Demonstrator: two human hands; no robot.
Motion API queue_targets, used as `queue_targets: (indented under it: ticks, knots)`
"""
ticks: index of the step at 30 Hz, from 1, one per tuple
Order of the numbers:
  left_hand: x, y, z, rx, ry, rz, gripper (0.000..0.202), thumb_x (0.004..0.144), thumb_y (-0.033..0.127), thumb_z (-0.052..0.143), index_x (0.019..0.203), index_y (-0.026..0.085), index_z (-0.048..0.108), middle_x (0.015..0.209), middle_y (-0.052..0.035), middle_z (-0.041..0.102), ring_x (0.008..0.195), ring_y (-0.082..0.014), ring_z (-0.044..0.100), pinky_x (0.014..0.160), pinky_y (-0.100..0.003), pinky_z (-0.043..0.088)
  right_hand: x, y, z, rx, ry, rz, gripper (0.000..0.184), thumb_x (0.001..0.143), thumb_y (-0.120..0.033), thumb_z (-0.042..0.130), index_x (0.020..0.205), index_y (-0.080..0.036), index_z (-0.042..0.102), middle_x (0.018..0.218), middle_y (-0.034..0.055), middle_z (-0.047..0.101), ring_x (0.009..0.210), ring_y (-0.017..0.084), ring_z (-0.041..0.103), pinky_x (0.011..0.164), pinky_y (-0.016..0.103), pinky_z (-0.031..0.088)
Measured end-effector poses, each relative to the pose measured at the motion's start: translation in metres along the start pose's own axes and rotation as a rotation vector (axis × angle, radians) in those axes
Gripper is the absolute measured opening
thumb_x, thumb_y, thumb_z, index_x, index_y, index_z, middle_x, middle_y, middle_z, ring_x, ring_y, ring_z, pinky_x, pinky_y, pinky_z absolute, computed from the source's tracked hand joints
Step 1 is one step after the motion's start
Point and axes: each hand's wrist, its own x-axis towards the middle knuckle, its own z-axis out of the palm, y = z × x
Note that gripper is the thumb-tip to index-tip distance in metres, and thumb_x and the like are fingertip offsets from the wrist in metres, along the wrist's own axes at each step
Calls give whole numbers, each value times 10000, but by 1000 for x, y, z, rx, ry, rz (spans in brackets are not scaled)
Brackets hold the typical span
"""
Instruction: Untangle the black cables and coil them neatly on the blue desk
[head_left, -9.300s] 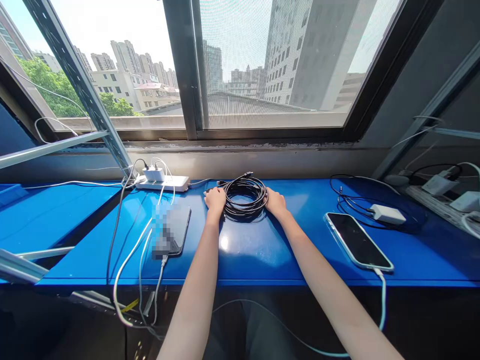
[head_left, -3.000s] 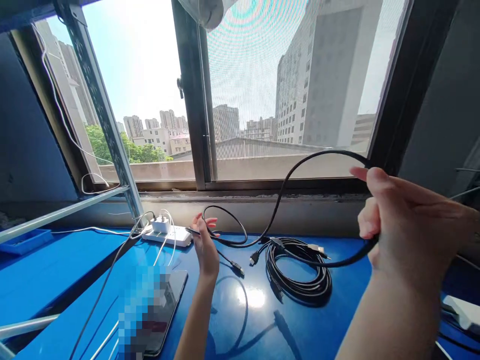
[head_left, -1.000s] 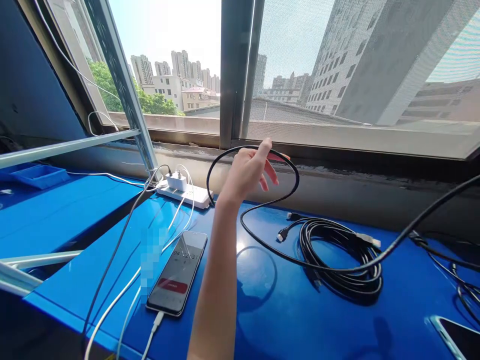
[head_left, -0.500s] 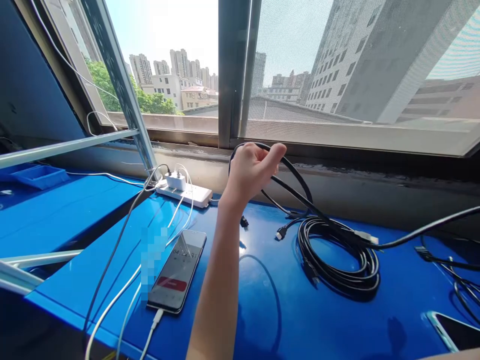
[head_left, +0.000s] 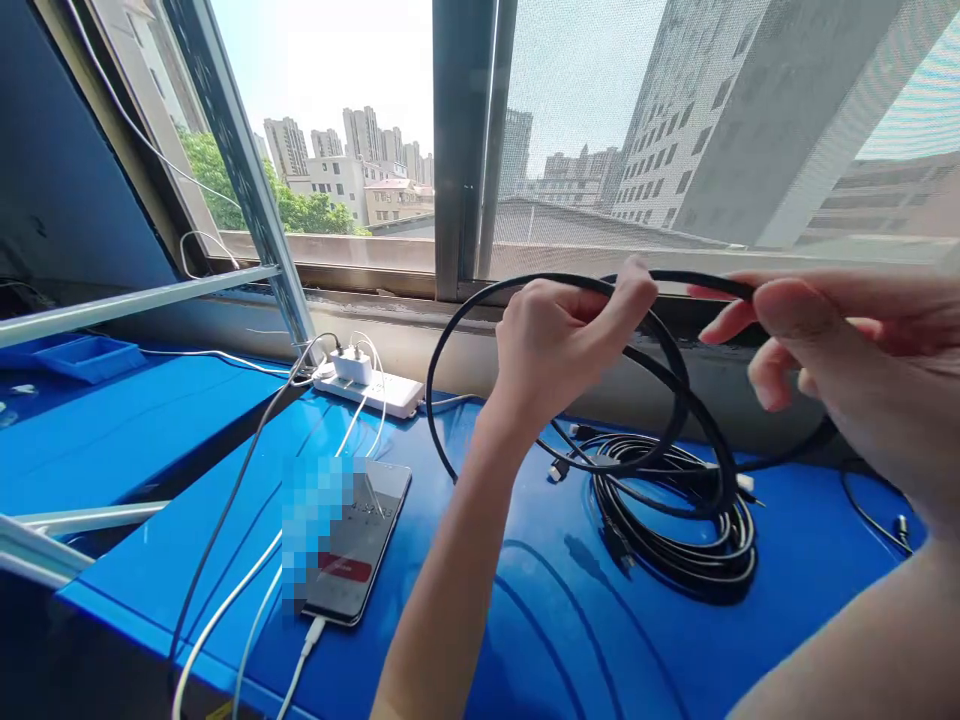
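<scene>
My left hand [head_left: 559, 340] is raised above the blue shelf [head_left: 525, 620], fingers closed round loops of a black cable [head_left: 450, 345]. My right hand [head_left: 840, 350] is up at the right, close to the camera. Its thumb and forefinger pinch the same black cable where it runs from the left hand. Below them a coil of black cables [head_left: 675, 520] lies flat on the shelf, with loose plugs at its left side.
A phone [head_left: 352, 545] on a white charging lead lies at the left of the shelf. A white power strip [head_left: 367, 385] with chargers sits under the window frame [head_left: 457, 150]. A slanted metal strut [head_left: 232, 170] and another blue shelf stand at the left.
My right hand has come back into view at the right and taken hold of the cable. My left hand has moved right and a little nearer, with larger loops hanging from it.
</scene>
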Motion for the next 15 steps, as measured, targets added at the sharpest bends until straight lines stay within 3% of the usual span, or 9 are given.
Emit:
queue_targets:
  ticks: [2, 5, 7, 12, 15]
  knots:
    - [0, 1, 5, 7, -1, -30, 537, 868, 414, 526, 392, 190, 422, 377, 37, 343, 446, -83, 438, 465, -235, 313, 4, -12, 7, 137, -131, -21, 495, 788, -691, 461, 692, -274, 710, 514, 6, 539, 452, 97, 461, 427, 273, 330]
    - [2, 1, 8, 19, 23, -55, 513, 886, 411, 501, 421, 193, 485, 379, 27, 398, 515, -106, 514, 507, -233, 363, 4, -11, 16, 196, -349, -13, 694, 551, -790, 591, 982, -261, 717, 769, 48, 686, 607, 179, 585, 406, 271, 401]
    - [5, 0, 7, -2, 1, -68, 508, 888, 394, 507, 424, 187, 502, 394, 19, 431, 537, -112, 530, 523, -235, 376, 4, -4, 20, 150, -404, 27, 790, 470, -721, 685, 1101, -245, 680, 874, 67, 706, 681, 226, 622, 402, 286, 430]
    - [13, -5, -4, -124, -209, -116, 510, 917, 384, 464, 463, 169, 555, 452, 16, 495, 488, -86, 485, 517, -233, 374, 7, 1, 22, 216, -281, 6, 365, 694, -438, 613, 980, -242, 724, 700, 27, 686, 648, 186, 634, 533, 305, 492]
    - [15, -7, -12, -105, -275, -110, 509, 936, 364, 425, 494, 165, 582, 461, 23, 497, 475, -74, 461, 553, -230, 386, 9, -5, 19, 238, -177, 64, 256, 733, -245, 591, 943, -210, 733, 592, -7, 632, 516, 117, 578, 512, 268, 470]
